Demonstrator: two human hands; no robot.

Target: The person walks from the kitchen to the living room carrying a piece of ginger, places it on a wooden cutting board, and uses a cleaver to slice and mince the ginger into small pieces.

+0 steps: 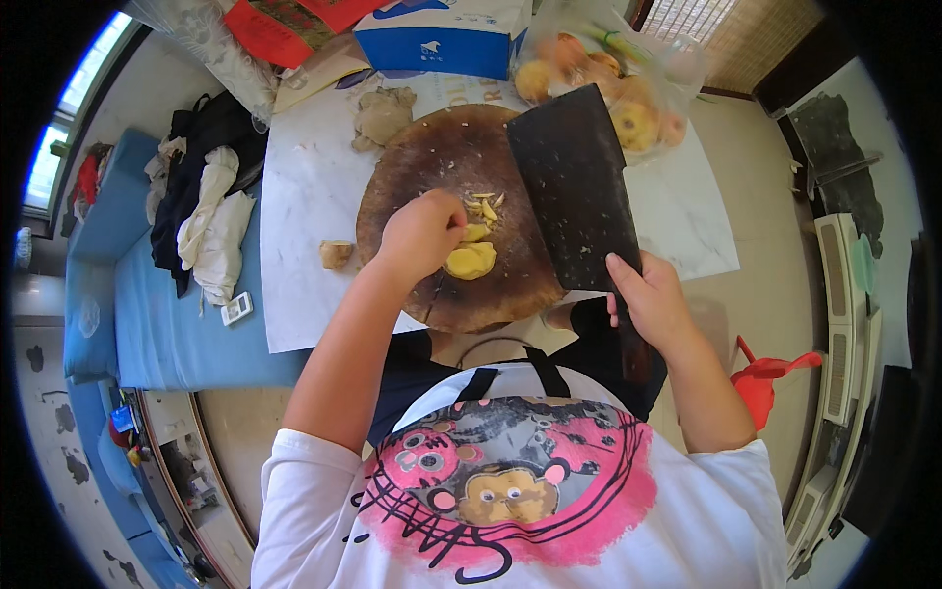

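Observation:
My right hand (653, 298) grips a broad dark cleaver (570, 184) by its wooden handle, thumb against the base of the blade. The blade lies over the right side of a round wooden chopping block (412, 169). Above the block's middle, my left hand (423, 232) has curled fingers close to a yellow ginger slice (477, 233); its fingertips are partly hidden, so any hold is unclear. Larger ginger slices (471, 261) lie just below. Several thin ginger strips (486, 207) are scattered beyond the fingers.
A piece of ginger root (336, 254) sits left of the block on the white marble-patterned tabletop (302, 221). Behind are a crumpled greyish bag (384, 116), a blue-and-white box (441, 48) and a clear plastic bag of fruit (633, 125). A blue sofa (191, 339) stands left.

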